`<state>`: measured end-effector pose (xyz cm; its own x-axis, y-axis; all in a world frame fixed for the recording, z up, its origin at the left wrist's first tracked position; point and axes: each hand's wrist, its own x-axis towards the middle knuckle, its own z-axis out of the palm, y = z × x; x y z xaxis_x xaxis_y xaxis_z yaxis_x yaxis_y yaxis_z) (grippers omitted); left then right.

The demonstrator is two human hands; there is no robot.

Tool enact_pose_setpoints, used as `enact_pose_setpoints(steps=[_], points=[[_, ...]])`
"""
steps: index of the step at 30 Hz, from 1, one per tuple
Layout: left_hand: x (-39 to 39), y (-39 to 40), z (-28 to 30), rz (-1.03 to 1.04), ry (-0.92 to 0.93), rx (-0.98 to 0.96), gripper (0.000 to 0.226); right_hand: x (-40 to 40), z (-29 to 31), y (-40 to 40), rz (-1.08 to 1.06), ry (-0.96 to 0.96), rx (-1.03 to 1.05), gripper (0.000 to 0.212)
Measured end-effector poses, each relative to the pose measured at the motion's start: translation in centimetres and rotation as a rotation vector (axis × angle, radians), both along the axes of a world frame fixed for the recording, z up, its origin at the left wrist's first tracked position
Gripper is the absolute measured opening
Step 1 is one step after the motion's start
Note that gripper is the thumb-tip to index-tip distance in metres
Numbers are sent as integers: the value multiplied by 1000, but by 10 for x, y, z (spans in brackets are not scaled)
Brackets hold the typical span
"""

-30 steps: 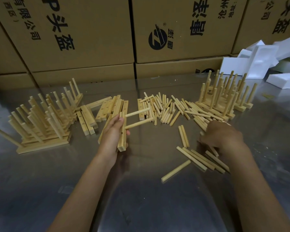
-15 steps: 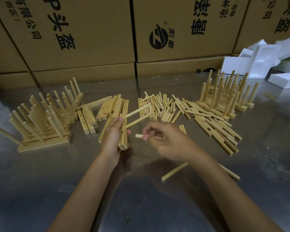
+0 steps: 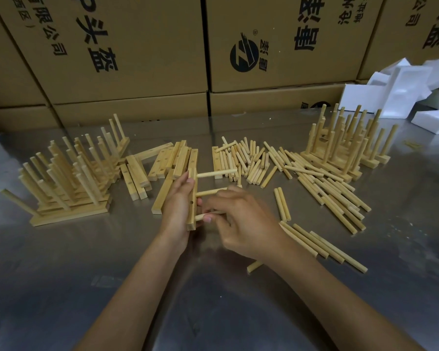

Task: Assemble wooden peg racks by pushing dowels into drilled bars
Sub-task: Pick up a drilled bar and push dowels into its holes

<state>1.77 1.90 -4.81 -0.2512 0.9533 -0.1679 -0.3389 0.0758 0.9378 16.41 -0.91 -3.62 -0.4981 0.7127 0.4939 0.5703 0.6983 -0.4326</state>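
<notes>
Bar, drilled, stands on end on the tabletop at centre, gripped along its back by the left hand, fingers clamped on it. Two dowels already project from its face toward the right: upper dowel and middle dowel. Right hand pinches a third dowel between thumb and fingers, its tip at the lower part of the bar; whether it has entered a hole cannot be told. Behind the bar lie spare bars and loose dowels. Finished racks stand in a left stack and a right stack. Cardboard boxes and white foam pieces line the rear.
</notes>
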Motion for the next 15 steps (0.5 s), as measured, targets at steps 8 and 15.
enact_pose_setpoints(steps=[8, 15], points=[[2, 0, -5, 6, 27, 23, 32, 1, -2, 3, 11, 117, -161, 8], [2, 0, 2, 10, 156, 68, 27, 6, 5, 5, -9, 193, -252, 6]])
